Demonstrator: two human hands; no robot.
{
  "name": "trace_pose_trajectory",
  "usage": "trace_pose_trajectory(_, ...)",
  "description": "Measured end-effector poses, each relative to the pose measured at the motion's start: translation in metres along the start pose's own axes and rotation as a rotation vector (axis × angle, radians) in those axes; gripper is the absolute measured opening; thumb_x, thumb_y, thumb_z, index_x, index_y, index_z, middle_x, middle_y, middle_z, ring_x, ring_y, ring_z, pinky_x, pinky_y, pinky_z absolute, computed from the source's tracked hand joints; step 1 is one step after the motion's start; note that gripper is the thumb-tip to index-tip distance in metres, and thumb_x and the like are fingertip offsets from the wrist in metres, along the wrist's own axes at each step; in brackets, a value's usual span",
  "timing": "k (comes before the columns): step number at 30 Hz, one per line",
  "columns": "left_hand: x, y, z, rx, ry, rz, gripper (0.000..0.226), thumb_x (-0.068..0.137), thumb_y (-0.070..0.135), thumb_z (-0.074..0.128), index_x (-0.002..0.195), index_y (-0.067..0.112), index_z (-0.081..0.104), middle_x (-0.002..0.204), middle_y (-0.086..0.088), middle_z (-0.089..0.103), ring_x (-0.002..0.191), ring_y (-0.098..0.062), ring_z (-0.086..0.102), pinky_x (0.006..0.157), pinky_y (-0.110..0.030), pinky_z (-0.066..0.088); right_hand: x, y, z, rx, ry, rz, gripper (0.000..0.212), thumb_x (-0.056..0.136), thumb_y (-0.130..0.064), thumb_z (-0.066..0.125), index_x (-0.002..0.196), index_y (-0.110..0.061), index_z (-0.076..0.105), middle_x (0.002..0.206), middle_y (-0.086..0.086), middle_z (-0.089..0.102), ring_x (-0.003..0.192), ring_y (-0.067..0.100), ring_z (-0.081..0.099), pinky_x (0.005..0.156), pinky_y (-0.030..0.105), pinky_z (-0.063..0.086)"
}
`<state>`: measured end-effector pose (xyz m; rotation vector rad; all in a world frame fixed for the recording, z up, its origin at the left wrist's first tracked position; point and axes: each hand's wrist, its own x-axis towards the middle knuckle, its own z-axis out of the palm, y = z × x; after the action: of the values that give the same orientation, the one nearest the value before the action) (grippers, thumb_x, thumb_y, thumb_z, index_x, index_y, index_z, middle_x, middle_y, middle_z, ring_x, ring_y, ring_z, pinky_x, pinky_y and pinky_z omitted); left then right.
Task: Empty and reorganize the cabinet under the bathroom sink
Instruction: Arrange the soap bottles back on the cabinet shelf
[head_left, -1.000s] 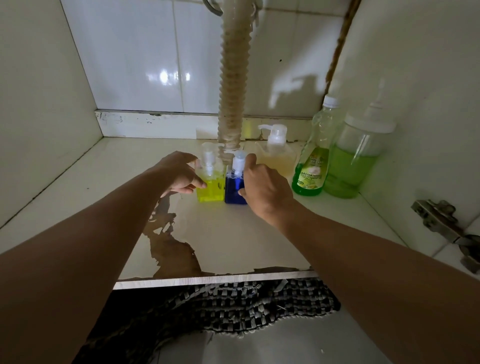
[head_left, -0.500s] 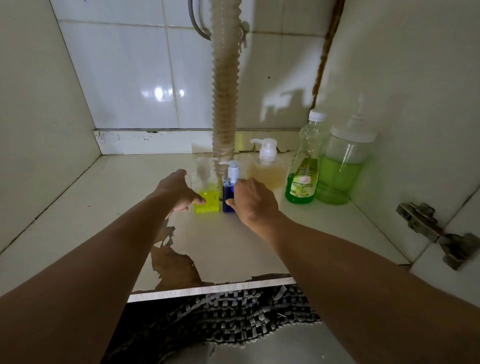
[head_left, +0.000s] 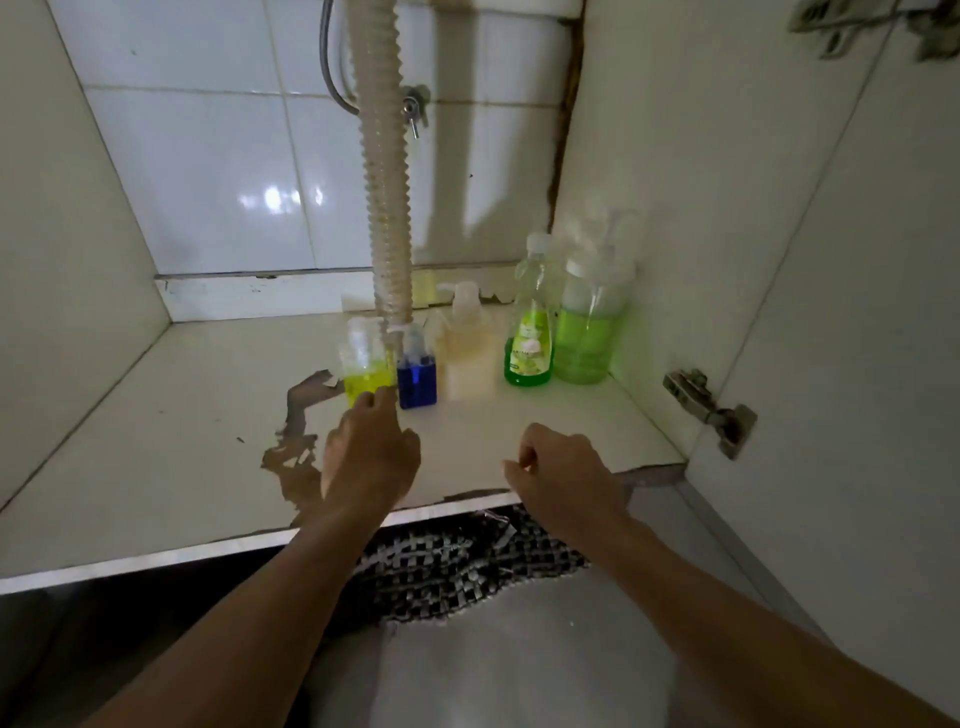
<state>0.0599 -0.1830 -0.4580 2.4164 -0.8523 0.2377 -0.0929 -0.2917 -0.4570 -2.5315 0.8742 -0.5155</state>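
My left hand (head_left: 371, 457) touches the small clear yellow-liquid pump bottle (head_left: 366, 364) mid-shelf by the drain hose, fingers extended; my right hand (head_left: 563, 475) hangs loosely curled, empty, near the front edge. I'd judge the bottle light, slick plastic; grip its squat body.

Dim, greenish light fills the cabinet, a bright glare spot sits on the back wall tiles (head_left: 280, 197), soft shadows of the hose (head_left: 382, 182) fall rightward, motion blur smears the bottles, and wide-angle distortion bends the edges.
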Motion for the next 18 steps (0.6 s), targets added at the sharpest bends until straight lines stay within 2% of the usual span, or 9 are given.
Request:
trace_pose_trajectory(3, -0.029, 0.023, 0.009, 0.115, -0.144, 0.132, 0.038, 0.090, 0.025, 0.054, 0.125, 0.011, 0.047, 0.122, -0.013, 0.055, 0.110, -0.033, 0.056, 0.087, -0.040, 0.045, -0.042, 0.060, -0.007, -0.010, -0.081, 0.160, 0.017, 0.088, -0.028, 0.058, 0.079, -0.016, 0.050, 0.081, 0.007, 0.061, 0.076, 0.023, 0.057, 0.059, 0.028, 0.040)
trace_pose_trajectory(5, -0.046, 0.037, 0.015, 0.182, -0.239, 0.161, 0.042, 0.091, 0.027, 0.053, 0.128, 0.010, 0.045, 0.126, -0.012, 0.054, 0.115, -0.032, 0.053, 0.092, -0.041, 0.043, -0.071, 0.100, -0.007, -0.058, -0.244, 0.322, 0.016, 0.088, -0.027, 0.058, 0.089, -0.011, 0.057, 0.090, 0.007, 0.060, 0.076, 0.020, 0.057, 0.058, 0.025, 0.039)
trace_pose_trajectory(7, -0.063, 0.045, 0.026, 0.211, -0.300, 0.183, 0.047, 0.090, 0.028, 0.054, 0.131, 0.007, 0.042, 0.129, -0.013, 0.052, 0.118, -0.032, 0.051, 0.096, -0.043, 0.042, -0.103, 0.134, -0.002, -0.140, -0.427, 0.400, 0.023, 0.087, -0.028, 0.061, 0.103, -0.012, 0.056, 0.098, 0.001, 0.053, 0.082, 0.017, 0.053, 0.061, 0.023, 0.041)
trace_pose_trajectory(9, -0.080, 0.045, 0.039, 0.230, -0.346, 0.208, 0.057, 0.090, 0.030, 0.055, 0.137, 0.006, 0.035, 0.138, -0.015, 0.045, 0.127, -0.033, 0.043, 0.103, -0.045, 0.038, -0.134, 0.156, 0.006, -0.172, -0.537, 0.402, 0.031, 0.085, -0.030, 0.064, 0.110, -0.017, 0.052, 0.109, 0.000, 0.052, 0.095, 0.017, 0.054, 0.078, 0.026, 0.047)
trace_pose_trajectory(11, -0.093, 0.039, 0.051, 0.300, -0.385, 0.227, 0.070, 0.090, 0.033, 0.055, 0.145, 0.005, 0.023, 0.151, -0.016, 0.029, 0.140, -0.033, 0.028, 0.113, -0.048, 0.027, -0.162, 0.170, 0.014, -0.166, -0.632, 0.419, 0.054, 0.079, -0.033, 0.070, 0.126, -0.018, 0.047, 0.127, 0.003, 0.052, 0.113, 0.022, 0.053, 0.096, 0.033, 0.047)
trace_pose_trajectory(14, -0.102, 0.029, 0.057, 0.369, -0.397, 0.229, 0.079, 0.092, 0.034, 0.053, 0.151, 0.006, 0.008, 0.160, -0.014, 0.007, 0.148, -0.030, 0.007, 0.119, -0.050, 0.012, -0.194, 0.180, 0.025, -0.195, -0.688, 0.411, 0.083, 0.063, -0.044, 0.078, 0.134, -0.026, 0.039, 0.135, 0.003, 0.049, 0.120, 0.026, 0.050, 0.099, 0.039, 0.047)
trace_pose_trajectory(18, -0.104, 0.030, 0.059, 0.403, -0.389, 0.215, 0.081, 0.091, 0.032, 0.054, 0.151, 0.008, 0.006, 0.160, -0.014, 0.003, 0.148, -0.031, 0.003, 0.118, -0.052, 0.008, -0.208, 0.188, 0.036, -0.383, -0.657, 0.271, 0.082, 0.076, -0.047, 0.071, 0.142, -0.020, 0.030, 0.142, 0.006, 0.040, 0.130, 0.027, 0.038, 0.110, 0.041, 0.032)
